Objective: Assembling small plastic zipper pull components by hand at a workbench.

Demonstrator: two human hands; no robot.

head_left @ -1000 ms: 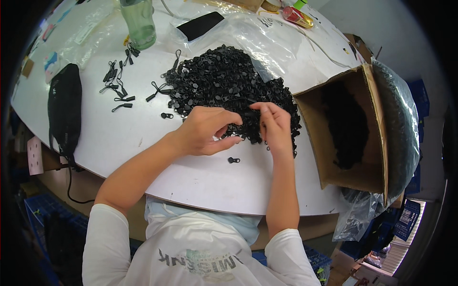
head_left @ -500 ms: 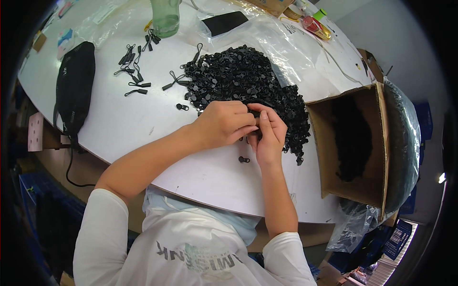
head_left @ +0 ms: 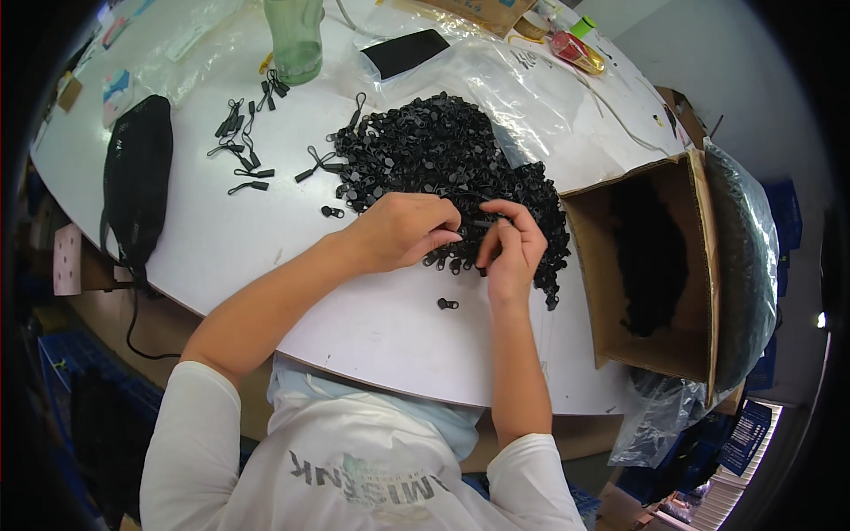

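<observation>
White sleeves point(head_left: 190, 434), two of them, are nearest us at the edge of the desk point(head_left: 390, 341), where one black slider point(head_left: 448, 303) lies apart. Just beyond, our left hand point(head_left: 403, 228) has a narrow grip, thumb close to forefinger, and our right hand point(head_left: 513, 257) has a curled one; whether either pinches a piece we cannot tell against the dark behind. We judge the step in hand to be fingertip handling of small parts, and the next move to call for a fine, steady pinch. Beneath and behind both hands spreads one pile of black zip sliders point(head_left: 416, 146), too many to count. A second loose slider point(head_left: 332, 212) sits just left of it, near three looped cord pulls point(head_left: 319, 165), two of them crossed. Rightward we see one open cardboard box point(head_left: 589, 265); leftward, about ten overlapping pulls point(head_left: 251, 187) and one black bag point(head_left: 137, 181). Farther off are one green bottle point(head_left: 295, 53), one black flat piece point(head_left: 405, 53) and one red can point(head_left: 577, 53).
</observation>
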